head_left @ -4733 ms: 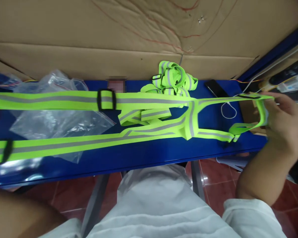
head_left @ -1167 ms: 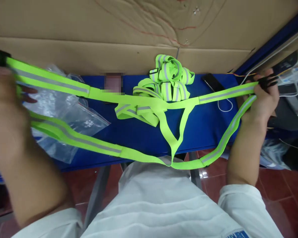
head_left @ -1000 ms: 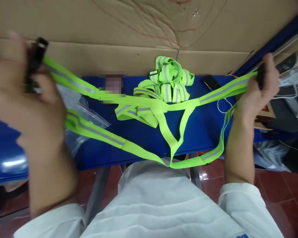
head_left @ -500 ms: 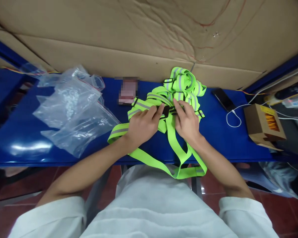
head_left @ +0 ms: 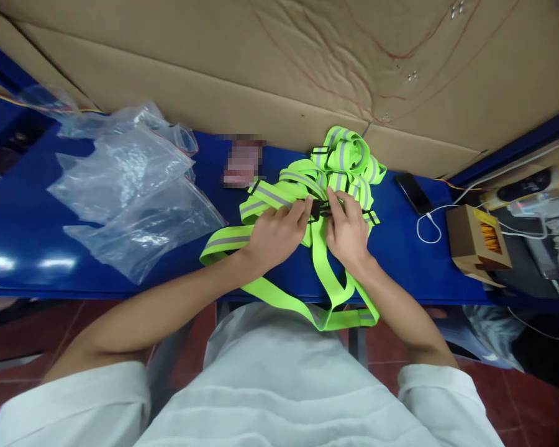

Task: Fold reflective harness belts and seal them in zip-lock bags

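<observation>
Neon-green reflective straps [head_left: 279, 301] with grey stripes lie in a heap on the blue table, and one long loop hangs over its front edge. My left hand [head_left: 279, 233] is closed on one half of a black buckle [head_left: 315, 210] on the strap. Across from it my right hand [head_left: 348, 226] pinches the other half, the thumb and fingers close together. The two halves are very near each other; whether they are joined I cannot make out. Behind my hands sits a coiled bundle of the same straps [head_left: 349, 152].
Clear plastic bags [head_left: 125, 180] are piled on the left of the blue table [head_left: 400, 267]. A pixelated pinkish item [head_left: 242, 162] lies behind my left hand. To the right are a black phone [head_left: 413, 192] on a white cable and an open cardboard box [head_left: 468, 242]. Cardboard [head_left: 190, 68] lines the back.
The view has shifted slightly. My hands hold the buckle halves in nearly the same place, and the halves appear a little more in line with each other.
</observation>
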Demonstrator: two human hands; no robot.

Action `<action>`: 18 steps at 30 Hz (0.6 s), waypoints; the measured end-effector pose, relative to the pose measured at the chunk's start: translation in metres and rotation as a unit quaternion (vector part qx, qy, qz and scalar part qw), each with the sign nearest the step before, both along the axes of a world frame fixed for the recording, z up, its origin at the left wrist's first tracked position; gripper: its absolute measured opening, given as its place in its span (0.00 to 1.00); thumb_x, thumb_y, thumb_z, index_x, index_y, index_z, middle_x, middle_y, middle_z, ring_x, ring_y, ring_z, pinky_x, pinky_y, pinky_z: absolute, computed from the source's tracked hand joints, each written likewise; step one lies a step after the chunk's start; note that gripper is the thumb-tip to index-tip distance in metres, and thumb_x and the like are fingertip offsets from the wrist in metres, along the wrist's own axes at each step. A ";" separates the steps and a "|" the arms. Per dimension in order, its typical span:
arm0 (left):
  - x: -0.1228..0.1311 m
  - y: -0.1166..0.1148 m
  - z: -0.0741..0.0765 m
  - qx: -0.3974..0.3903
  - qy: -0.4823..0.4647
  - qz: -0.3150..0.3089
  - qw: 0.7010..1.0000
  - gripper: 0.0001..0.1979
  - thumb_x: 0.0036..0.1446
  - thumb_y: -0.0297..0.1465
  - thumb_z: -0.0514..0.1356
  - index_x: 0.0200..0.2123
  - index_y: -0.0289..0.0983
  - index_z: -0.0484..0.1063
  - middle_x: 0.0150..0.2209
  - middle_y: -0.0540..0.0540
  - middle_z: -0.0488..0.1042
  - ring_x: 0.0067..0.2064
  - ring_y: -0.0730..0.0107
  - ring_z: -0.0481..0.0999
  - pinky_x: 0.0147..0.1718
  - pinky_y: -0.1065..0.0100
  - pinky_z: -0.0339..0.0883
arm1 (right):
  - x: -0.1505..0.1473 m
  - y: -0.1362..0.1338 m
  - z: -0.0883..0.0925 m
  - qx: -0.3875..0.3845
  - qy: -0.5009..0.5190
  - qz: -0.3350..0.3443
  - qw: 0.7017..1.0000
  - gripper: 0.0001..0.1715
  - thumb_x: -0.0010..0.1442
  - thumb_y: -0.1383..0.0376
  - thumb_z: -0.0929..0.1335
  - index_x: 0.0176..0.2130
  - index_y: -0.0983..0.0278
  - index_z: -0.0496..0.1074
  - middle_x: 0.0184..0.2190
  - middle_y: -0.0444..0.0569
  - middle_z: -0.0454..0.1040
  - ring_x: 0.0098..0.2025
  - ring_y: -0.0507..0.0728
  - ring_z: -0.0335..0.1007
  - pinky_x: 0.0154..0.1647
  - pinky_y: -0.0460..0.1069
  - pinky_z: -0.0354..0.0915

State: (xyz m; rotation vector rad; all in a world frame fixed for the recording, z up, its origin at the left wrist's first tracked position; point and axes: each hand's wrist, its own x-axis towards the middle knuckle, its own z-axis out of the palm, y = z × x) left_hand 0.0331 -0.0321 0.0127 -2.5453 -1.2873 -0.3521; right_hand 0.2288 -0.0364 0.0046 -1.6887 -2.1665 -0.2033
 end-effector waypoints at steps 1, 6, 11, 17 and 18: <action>0.001 -0.001 0.000 -0.008 -0.001 -0.005 1.000 0.27 0.71 0.20 0.45 0.69 0.29 0.65 0.43 0.37 0.79 0.35 0.62 0.79 0.30 0.61 0.66 | -0.001 -0.001 -0.001 0.003 -0.009 0.003 1.000 0.34 0.70 0.70 0.57 0.72 0.65 0.62 0.63 0.63 0.69 0.59 0.69 0.69 0.45 0.60 0.78; 0.005 -0.004 -0.002 0.002 -0.014 -0.028 1.000 0.26 0.71 0.20 0.45 0.68 0.27 0.65 0.41 0.37 0.78 0.37 0.60 0.80 0.31 0.61 0.68 | -0.009 -0.006 -0.007 0.029 0.002 0.067 0.997 0.38 0.70 0.69 0.58 0.76 0.64 0.52 0.67 0.64 0.65 0.65 0.70 0.64 0.56 0.64 0.75; 0.005 -0.002 -0.007 0.074 -0.001 -0.060 0.995 0.23 0.71 0.19 0.45 0.64 0.23 0.67 0.39 0.39 0.77 0.35 0.60 0.79 0.32 0.60 0.70 | -0.009 -0.005 -0.009 0.057 0.064 0.157 0.984 0.43 0.68 0.71 0.59 0.76 0.61 0.43 0.68 0.65 0.59 0.71 0.70 0.58 0.66 0.67 0.67; 0.003 0.001 -0.006 0.063 -0.010 -0.083 0.994 0.22 0.71 0.20 0.45 0.60 0.26 0.71 0.39 0.38 0.77 0.35 0.60 0.79 0.35 0.59 0.70 | -0.010 -0.007 -0.009 0.060 0.053 0.172 0.982 0.40 0.68 0.71 0.60 0.75 0.66 0.48 0.67 0.67 0.60 0.71 0.69 0.58 0.66 0.65 0.67; 0.003 0.000 -0.005 0.056 -0.016 -0.086 0.995 0.22 0.71 0.20 0.45 0.61 0.27 0.71 0.40 0.38 0.77 0.37 0.59 0.79 0.36 0.59 0.70 | -0.010 -0.008 -0.007 0.047 0.047 0.160 0.985 0.39 0.68 0.70 0.60 0.75 0.67 0.50 0.68 0.67 0.60 0.71 0.69 0.59 0.66 0.64 0.67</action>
